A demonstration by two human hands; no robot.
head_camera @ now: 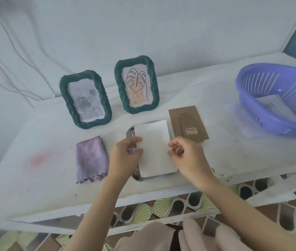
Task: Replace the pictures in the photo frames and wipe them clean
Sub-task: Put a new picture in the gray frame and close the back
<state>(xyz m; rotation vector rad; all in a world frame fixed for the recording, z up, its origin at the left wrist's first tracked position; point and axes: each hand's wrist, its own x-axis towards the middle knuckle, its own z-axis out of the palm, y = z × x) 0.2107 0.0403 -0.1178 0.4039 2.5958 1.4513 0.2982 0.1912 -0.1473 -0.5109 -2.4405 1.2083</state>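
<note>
White picture card (154, 149), blank side up, is pinched by both hands: left hand (123, 158) on its 9 o'clock edge, right hand (187, 156) at 3. A mostly hidden flat frame (131, 132) lies beneath, near the table (53, 169) front edge. Purple cloth (91, 158) lies at 9, cardboard backing (187, 122) at 1, and 2 green frames (85, 102) at 12. The widest gap lies between the backing and the purple basket (277, 98).

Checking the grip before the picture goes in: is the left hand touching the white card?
Touching. The head view shows the left hand pinching the left edge of the white card, thumb on top.
</note>
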